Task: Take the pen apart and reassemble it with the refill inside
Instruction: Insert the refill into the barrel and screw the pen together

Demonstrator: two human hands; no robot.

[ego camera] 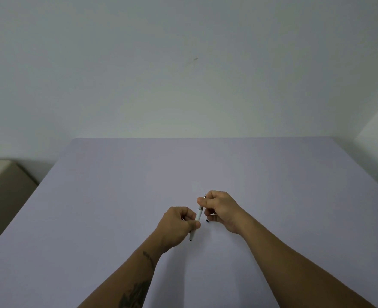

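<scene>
A slim white pen (198, 216) is held just above the pale lilac table (116, 196), slanting from lower left to upper right. My left hand (179, 225) pinches the white barrel near its lower half, and the dark end pokes out below the fingers. My right hand (220, 207) grips the upper, grey tip section, whose metal point shows above the thumb. A tiny dark part (207, 221) lies on the table between the two hands, under my right fingers.
A beige box or cabinet (3, 187) stands off the table's left side. A plain white wall rises behind the far edge. A white block (377, 138) sits past the far right corner.
</scene>
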